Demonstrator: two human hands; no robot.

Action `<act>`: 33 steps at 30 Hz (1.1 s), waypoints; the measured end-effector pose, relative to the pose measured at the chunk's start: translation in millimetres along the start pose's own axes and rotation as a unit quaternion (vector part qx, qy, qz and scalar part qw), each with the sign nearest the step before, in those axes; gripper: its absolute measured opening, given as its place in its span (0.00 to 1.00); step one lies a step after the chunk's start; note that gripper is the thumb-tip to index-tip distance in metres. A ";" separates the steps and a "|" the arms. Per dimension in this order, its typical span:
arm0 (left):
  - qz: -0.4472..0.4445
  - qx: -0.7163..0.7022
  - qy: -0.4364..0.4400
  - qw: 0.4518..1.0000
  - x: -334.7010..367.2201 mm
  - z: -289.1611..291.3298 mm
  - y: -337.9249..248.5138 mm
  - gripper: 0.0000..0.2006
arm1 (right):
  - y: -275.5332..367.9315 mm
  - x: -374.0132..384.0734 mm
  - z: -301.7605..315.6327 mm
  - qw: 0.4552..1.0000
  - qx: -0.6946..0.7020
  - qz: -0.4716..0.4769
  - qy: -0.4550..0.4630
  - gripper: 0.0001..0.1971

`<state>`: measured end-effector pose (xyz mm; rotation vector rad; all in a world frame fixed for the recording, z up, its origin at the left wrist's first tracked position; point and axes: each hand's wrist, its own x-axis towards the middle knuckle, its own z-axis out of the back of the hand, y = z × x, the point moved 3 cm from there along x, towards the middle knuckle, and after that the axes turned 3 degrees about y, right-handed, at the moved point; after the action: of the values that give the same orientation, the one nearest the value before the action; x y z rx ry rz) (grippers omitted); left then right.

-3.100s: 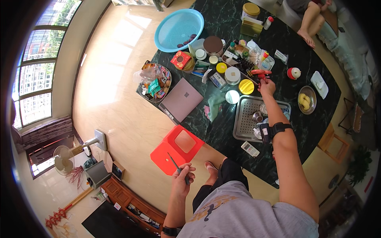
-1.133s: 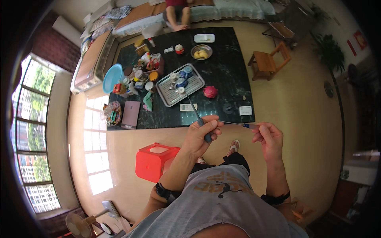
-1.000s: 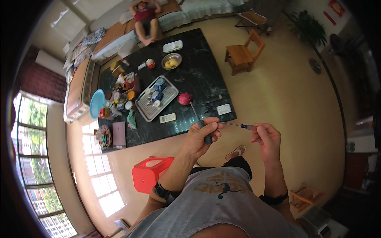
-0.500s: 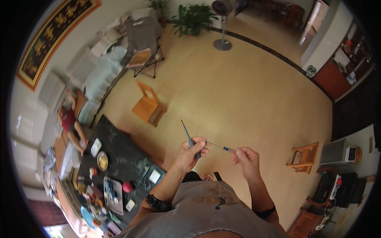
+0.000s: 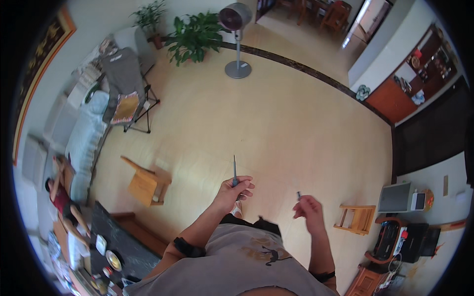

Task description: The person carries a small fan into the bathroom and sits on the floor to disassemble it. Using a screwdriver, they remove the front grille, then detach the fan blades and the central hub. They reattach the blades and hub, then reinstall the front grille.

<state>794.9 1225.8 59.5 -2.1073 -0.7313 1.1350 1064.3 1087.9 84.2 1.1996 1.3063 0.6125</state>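
Observation:
In front of my body, my left hand is closed round a slim, dark grey screwdriver, its pointed end upward. Part of its handle is hidden in my fingers. Farther right, my right hand pinches a small, thin screwdriver with a dark blue collar. Its fine shaft points up and is barely visible against the pale floor; most of its handle is covered by my fingers. The two hands are apart, both held above the floor.
A wooden chair stands left, beyond a dark table. A wooden stool is at right. Farther off are a folding chair, a standing fan and a plant. Another person reclines on the sofa at left.
My hands have moved apart; the thin shaft has left my left fingers and now points up from my right hand. My view has swung right, so the room sits farther left.

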 end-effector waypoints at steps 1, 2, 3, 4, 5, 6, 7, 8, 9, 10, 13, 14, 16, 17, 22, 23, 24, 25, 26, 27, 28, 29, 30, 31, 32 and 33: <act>0.006 0.001 0.010 1.000 27.4 0.0 -16.4 0.13 | 14.7 19.1 14.9 0.999 0.001 0.013 -0.047 0.09; 0.010 0.013 0.014 1.000 53.1 0.5 -32.5 0.13 | 22.7 36.9 28.6 0.995 0.010 0.025 -0.095 0.09; 0.019 0.026 0.022 0.999 81.4 1.7 -47.1 0.12 | 27.2 54.4 42.5 0.991 0.021 0.032 -0.125 0.09; 0.025 0.029 0.042 0.998 107.7 0.4 -61.1 0.12 | 37.0 66.6 57.8 0.987 0.033 0.044 -0.151 0.09; 0.029 0.037 0.043 0.998 136.9 1.6 -73.9 0.13 | 37.9 84.5 71.7 0.980 0.045 0.027 -0.194 0.09; 0.033 0.035 0.034 0.998 165.8 1.3 -86.9 0.13 | 38.3 103.9 84.8 0.975 0.049 0.020 -0.217 0.09; 0.038 0.025 0.033 0.998 195.9 0.2 -99.1 0.13 | 41.0 123.1 100.0 0.969 0.052 0.010 -0.241 0.09; 0.038 0.010 0.029 0.999 227.3 -2.4 -112.9 0.13 | 48.8 144.1 115.6 0.964 0.057 0.004 -0.261 0.09; 0.050 -0.014 0.011 0.999 257.5 -5.8 -125.3 0.13 | 53.1 166.9 129.4 0.959 0.064 0.008 -0.276 0.08; 0.073 -0.024 -0.005 0.997 288.8 -9.9 -138.6 0.10 | 58.6 192.6 144.1 0.954 0.062 0.008 -0.292 0.08; 0.089 -0.076 -0.026 0.993 374.6 -34.6 -186.6 0.11 | 107.2 286.6 182.6 0.954 0.053 0.024 -0.295 0.08; 0.088 -0.087 -0.037 0.992 399.9 -45.1 -205.6 0.11 | 132.0 320.5 191.0 0.955 0.049 0.029 -0.292 0.08; 0.064 -0.080 -0.036 0.994 450.7 -64.7 -245.6 0.11 | 174.7 391.5 200.2 0.959 0.042 0.054 -0.274 0.07; 0.041 -0.069 -0.024 0.996 476.3 -74.4 -265.9 0.11 | 203.2 431.2 201.7 0.964 0.032 0.072 -0.256 0.07; -0.034 -0.082 -0.019 0.996 595.9 -100.4 -343.4 0.10 | 314.0 622.1 190.7 0.980 -0.017 0.138 -0.141 0.06; -0.014 -0.085 -0.048 0.995 621.2 -100.9 -354.6 0.10 | 336.3 658.3 189.0 0.981 -0.009 0.152 -0.121 0.06; -0.008 -0.090 -0.061 0.994 650.0 -102.0 -366.5 0.10 | 353.3 693.8 190.1 0.983 -0.021 0.135 -0.123 0.06; 0.023 -0.085 -0.092 0.992 677.4 -100.6 -376.1 0.10 | 365.7 724.9 190.2 0.984 -0.026 0.129 -0.120 0.06; 0.008 -0.097 -0.083 0.992 708.9 -102.9 -391.1 0.10 | 384.0 758.2 192.5 0.985 -0.026 0.126 -0.114 0.06; 0.020 -0.102 -0.092 0.990 740.2 -104.2 -402.6 0.10 | 396.1 787.7 197.1 0.985 -0.038 0.112 -0.123 0.06; 0.046 -0.100 -0.123 0.986 771.9 -106.0 -416.5 0.09 | 409.5 816.5 201.1 0.985 -0.046 0.103 -0.130 0.06; 0.050 -0.102 -0.122 0.986 806.9 -111.8 -432.1 0.09 | 426.1 848.3 209.4 0.984 -0.054 0.095 -0.140 0.06; 0.055 -0.101 -0.086 0.990 841.0 -120.5 -449.2 0.09 | 441.4 871.7 219.8 0.981 -0.056 0.102 -0.157 0.06; 0.062 -0.100 -0.073 0.990 876.0 -130.7 -467.0 0.10 | 454.6 894.2 230.9 0.978 -0.059 0.102 -0.172 0.06; 0.084 -0.086 -0.094 0.988 907.8 -139.7 -484.6 0.10 | 465.3 915.5 240.2 0.975 -0.057 0.101 -0.187 0.05; 0.077 -0.064 -0.060 0.993 944.1 -155.1 -507.4 0.10 | 480.0 937.3 254.8 0.968 -0.052 0.118 -0.214 0.05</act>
<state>1289.5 2188.3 17.0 -2.2505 -0.7226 1.3394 1647.5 2000.6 109.5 1.3230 0.7664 0.5442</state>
